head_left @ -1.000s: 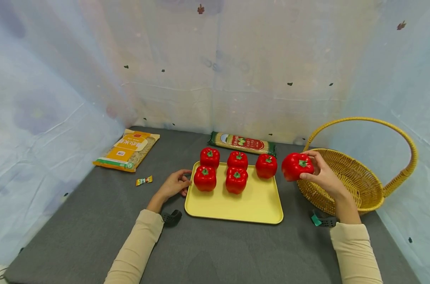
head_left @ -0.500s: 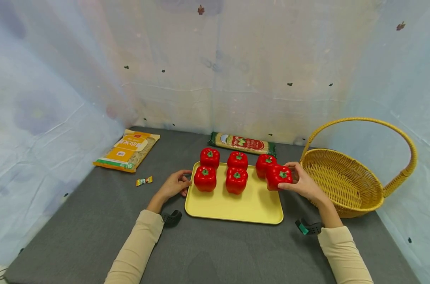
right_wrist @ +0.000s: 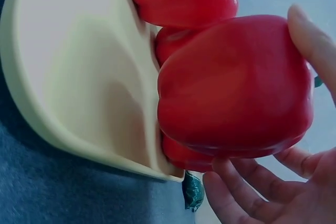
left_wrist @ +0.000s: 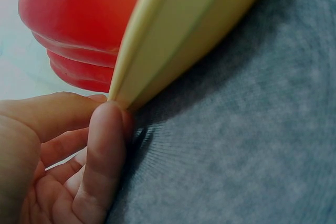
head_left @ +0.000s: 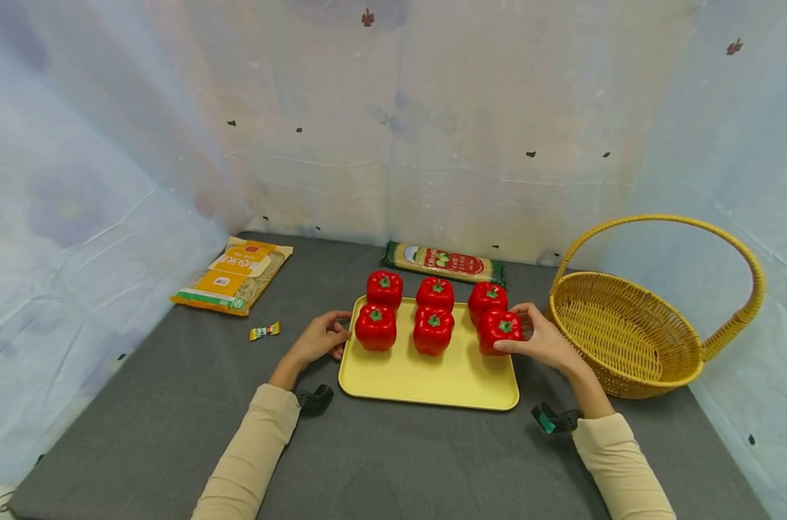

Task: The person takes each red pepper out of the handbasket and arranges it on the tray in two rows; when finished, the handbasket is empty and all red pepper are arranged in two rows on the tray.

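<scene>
On the yellow tray [head_left: 426, 383] stand several red bell peppers [head_left: 433, 332] with green stems, in two rows. My right hand [head_left: 544, 341] grips the front-right bell pepper [head_left: 492, 341] from its right side, thumb on one side and fingers on the other. In the right wrist view, this bell pepper [right_wrist: 236, 87] overlaps the others behind it, close over the tray. At the tray's left edge, my left hand [head_left: 318, 337] pinches the rim. Its thumb and forefinger meet on the rim [left_wrist: 128, 66] in the left wrist view.
A wicker basket [head_left: 627, 383] with a tall handle stands at the right. Behind the tray lies a green-ended pasta packet [head_left: 448, 262]. A yellow food bag [head_left: 233, 278] and a small wrapped snack [head_left: 264, 331] lie on the grey table [head_left: 367, 462] to the left.
My right hand has carried the bell pepper left from beside the basket and lowered it to the tray's front-right spot. My left hand stays at the tray's rim.
</scene>
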Available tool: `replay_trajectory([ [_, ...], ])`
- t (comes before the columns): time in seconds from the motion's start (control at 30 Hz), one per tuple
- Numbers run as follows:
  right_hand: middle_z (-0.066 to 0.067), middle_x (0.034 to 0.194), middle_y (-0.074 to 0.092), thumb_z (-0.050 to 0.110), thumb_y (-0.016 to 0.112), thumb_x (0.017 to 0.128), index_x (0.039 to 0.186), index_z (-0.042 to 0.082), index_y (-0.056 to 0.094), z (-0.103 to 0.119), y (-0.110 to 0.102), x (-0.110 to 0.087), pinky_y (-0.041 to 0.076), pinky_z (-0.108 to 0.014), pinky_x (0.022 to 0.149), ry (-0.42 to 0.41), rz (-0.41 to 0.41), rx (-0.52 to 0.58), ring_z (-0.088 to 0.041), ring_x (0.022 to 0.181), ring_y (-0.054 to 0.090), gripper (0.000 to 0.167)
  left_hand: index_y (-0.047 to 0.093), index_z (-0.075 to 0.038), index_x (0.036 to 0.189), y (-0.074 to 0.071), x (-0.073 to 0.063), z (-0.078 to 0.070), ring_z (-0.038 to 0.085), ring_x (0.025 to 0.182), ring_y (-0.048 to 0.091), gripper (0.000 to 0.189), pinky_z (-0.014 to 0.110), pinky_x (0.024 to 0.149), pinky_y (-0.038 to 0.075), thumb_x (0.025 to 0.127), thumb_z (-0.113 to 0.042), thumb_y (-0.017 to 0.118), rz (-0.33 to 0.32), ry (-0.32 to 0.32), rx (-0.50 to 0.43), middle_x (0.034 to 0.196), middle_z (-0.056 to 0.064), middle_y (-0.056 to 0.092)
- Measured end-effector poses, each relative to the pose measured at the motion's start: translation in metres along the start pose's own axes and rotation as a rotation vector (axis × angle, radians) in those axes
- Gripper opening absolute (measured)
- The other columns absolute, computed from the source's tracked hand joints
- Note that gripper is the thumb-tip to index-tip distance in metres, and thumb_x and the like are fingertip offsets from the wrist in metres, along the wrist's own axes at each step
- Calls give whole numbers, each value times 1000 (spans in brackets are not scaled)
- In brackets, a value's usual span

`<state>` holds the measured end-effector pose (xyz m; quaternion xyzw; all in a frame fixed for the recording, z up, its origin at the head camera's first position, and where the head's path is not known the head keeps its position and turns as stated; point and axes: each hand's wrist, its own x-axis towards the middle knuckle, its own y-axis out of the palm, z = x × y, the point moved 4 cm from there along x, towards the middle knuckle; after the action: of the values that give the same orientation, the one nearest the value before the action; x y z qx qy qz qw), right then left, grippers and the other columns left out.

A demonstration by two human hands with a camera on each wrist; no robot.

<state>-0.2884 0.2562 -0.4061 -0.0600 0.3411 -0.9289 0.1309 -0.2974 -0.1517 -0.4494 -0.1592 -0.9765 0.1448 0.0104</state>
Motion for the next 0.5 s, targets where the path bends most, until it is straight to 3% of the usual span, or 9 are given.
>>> replay_trajectory([
  [0.5,-17,114,56,40,73,78,125,4,39,1,12,2,50,-36,77,39,8,-68,-29,102,55,69,41,8,133,0,-1,-1,26,59,59,47,37,56,55,90,-3,58,0,-15,0,83,17,57],
])
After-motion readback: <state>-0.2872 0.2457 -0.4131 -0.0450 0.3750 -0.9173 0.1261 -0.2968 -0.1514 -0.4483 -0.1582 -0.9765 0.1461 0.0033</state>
